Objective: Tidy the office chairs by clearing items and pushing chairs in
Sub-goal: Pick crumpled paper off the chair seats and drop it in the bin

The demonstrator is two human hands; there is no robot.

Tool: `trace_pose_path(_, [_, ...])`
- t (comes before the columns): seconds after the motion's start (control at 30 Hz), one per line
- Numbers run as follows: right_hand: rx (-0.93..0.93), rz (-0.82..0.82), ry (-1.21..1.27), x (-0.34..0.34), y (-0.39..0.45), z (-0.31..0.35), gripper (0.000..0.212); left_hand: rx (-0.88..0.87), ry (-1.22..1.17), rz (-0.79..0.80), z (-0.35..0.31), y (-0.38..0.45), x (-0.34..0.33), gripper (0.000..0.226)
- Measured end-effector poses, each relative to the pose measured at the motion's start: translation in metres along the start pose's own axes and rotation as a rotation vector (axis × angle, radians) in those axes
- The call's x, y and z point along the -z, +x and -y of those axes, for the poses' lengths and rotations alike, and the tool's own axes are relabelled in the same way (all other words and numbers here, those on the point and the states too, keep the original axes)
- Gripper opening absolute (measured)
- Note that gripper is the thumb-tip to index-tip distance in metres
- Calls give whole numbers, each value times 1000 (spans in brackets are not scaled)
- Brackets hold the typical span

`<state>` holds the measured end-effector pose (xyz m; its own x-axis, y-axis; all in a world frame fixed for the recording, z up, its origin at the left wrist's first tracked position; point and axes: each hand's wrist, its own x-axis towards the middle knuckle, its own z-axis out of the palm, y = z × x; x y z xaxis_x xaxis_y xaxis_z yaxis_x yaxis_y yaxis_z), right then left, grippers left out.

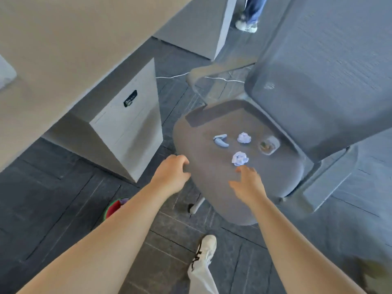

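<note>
Chair (222, 187) sits pulled out from the desk (63, 60), seat facing me. On it: two paper balls (240, 158) (244, 137), a small stapler (221, 140) and a round dish-looking thing (267, 145), too blurry to call. My left hand (172, 174) has its fingers curled over the seat's front edge. Right hand (248, 185) hovers with fingers spread, just short of the nearer ball. Drawer unit (131, 124) sits under the desk.

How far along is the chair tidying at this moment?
Done: nothing visible yet. Four items lie on the chair seat: two paper balls, a stapler, a small container. In hand: left hand on the seat edge, right hand open near the closer ball. Left: clearing, pushing in.
</note>
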<state>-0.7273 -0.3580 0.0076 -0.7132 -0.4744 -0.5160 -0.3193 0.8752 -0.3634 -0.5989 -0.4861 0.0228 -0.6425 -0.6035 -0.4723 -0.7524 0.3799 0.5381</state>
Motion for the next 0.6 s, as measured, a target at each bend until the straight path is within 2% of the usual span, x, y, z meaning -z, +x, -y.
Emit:
trace_pose_path(0.2, [-92,-2,52,23,99,-42,45,18,45,53,-62,99,-28,40])
trace_pose_path(0.4, [-142,17,105,-5,179,-55,32,57,91,156,-72,180,-67,39])
trace_pose_path(0.53, [-153,69,93,-30,216,-59,57,21,119,217,-69,223,-82,38])
trace_pose_path(0.6, [-171,91,77,-37,230,-62,59,-17,146,235,-69,244,-86,37])
